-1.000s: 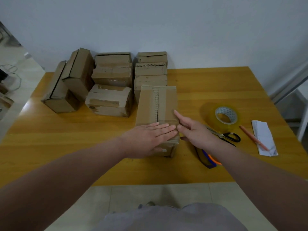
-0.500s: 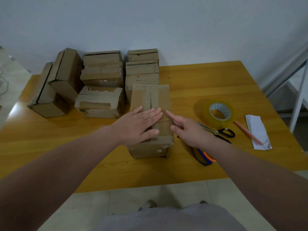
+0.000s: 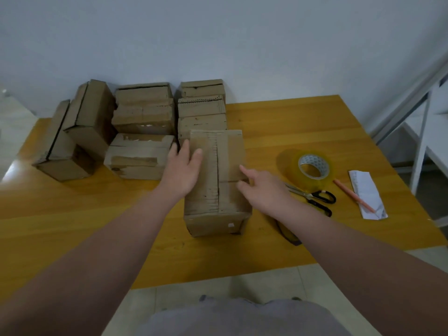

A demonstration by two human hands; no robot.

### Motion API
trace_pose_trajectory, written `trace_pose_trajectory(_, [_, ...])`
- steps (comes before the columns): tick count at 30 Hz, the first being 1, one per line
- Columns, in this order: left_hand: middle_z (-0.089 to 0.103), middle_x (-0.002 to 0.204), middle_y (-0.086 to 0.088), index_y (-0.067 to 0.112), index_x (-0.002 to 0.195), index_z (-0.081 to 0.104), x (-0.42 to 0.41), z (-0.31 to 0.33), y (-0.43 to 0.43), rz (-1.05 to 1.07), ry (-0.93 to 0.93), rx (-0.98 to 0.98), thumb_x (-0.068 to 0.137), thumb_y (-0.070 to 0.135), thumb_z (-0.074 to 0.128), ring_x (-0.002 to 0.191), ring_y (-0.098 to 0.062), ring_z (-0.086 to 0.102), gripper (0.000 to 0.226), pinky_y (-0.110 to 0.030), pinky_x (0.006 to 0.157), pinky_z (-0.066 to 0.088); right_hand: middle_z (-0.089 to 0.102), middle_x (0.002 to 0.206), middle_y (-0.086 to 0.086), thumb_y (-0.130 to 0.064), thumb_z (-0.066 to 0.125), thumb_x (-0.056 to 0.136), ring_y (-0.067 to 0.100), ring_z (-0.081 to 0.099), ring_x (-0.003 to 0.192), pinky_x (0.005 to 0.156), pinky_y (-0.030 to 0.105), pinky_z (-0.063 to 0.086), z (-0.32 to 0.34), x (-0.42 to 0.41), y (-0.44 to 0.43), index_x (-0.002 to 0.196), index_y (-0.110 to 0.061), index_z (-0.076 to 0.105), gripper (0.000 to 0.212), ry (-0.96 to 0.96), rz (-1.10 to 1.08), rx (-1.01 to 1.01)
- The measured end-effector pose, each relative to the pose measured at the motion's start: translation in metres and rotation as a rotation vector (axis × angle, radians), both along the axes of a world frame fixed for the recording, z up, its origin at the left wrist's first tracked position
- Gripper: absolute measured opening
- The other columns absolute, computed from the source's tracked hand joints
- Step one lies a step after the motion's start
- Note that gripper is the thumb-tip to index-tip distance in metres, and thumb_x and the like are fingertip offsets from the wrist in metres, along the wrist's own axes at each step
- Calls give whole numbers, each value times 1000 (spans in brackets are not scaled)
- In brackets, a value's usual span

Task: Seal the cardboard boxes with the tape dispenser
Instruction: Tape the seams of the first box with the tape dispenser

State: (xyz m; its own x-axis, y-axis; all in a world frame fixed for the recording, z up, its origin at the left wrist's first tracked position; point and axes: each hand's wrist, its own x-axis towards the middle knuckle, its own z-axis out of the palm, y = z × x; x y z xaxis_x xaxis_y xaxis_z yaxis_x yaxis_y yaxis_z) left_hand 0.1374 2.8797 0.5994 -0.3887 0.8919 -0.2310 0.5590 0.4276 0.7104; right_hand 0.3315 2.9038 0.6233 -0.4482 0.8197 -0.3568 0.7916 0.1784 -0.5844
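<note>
Centrally, worn cardboard box, flaps closed

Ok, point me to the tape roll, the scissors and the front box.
tape roll (image 3: 289, 166), head view, yellowish outer winding.
scissors (image 3: 307, 195), head view, at the pivot.
front box (image 3: 232, 151), head view, right top flap.

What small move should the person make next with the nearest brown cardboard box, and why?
Probably grip the nearest brown cardboard box with both hands and lift or turn it: the left hand rests on its left top edge, the right hand touches its right edge, and neither holds a tool.
</note>
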Motion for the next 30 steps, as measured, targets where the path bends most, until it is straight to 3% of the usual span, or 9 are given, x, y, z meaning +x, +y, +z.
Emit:
trace_pose_trajectory(2, [33,154,1,28,149,32,1,7,-8,160,-444,-73,96,63,27,139,-25,33,64,-51,114,28,34,153,9,-66,44,89,26,43,130,100,36,43,6,-18,-2,155,-20,15,85,-87,-15,-51])
trace_pose_trajectory(3, [40,150,3,29,145,39,3,14,-11,176,-572,-96,95,65,27,134,-24,41,63,-51,109,35,19,158,10,-77,47,80,31,29,140,109,42,36,8,-27,-4,155,-19,8,102,-118,-34,-100])
trace_pose_trajectory(5, [40,149,4,31,145,39,9,32,-18,137,-652,-108,95,66,26,133,-23,40,62,-47,104,38,-1,160,14,-87,54,63,36,12,146,115,49,26,12,-40,-6,154,-22,-2,125,-150,-87,-183])
trace_pose_trajectory(8, [30,155,3,28,149,30,16,51,-24,28,-678,-87,94,68,21,143,-24,27,69,-48,109,30,-10,159,15,-87,63,51,37,3,147,117,51,21,14,-40,-5,153,-29,-11,139,-157,-156,-224])
trace_pose_trajectory(15, [30,155,11,29,150,29,45,99,-3,-178,-546,15,91,69,26,141,-12,29,72,-41,111,32,15,153,10,-67,82,47,34,23,140,113,48,30,29,-8,22,152,-38,-6,140,168,-403,-251])
trace_pose_trajectory(18, [31,154,12,31,151,28,61,114,21,-225,-554,47,89,70,29,141,-15,30,73,-41,108,34,26,150,3,-66,80,30,32,33,135,106,49,38,35,9,54,151,-42,1,146,254,-435,-262])
trace_pose_trajectory(23, [37,151,9,27,149,32,90,131,68,-244,-565,86,91,68,31,139,-23,34,70,-40,105,40,54,135,1,-60,86,23,27,56,116,95,46,50,53,46,110,149,-32,21,145,388,-369,-317])
trace_pose_trajectory(27, [39,150,10,26,148,35,115,143,112,-244,-622,146,96,60,35,137,-21,38,63,-42,104,44,53,133,0,-59,83,31,27,55,116,95,45,49,74,76,164,148,-32,23,134,372,-356,-215])
trace_pose_trajectory(30, [45,145,8,26,146,39,134,145,148,-209,-617,173,98,53,37,121,-14,50,55,-39,97,49,40,145,6,-64,76,35,30,44,127,102,46,44,83,99,206,151,-35,16,133,289,-388,-76])
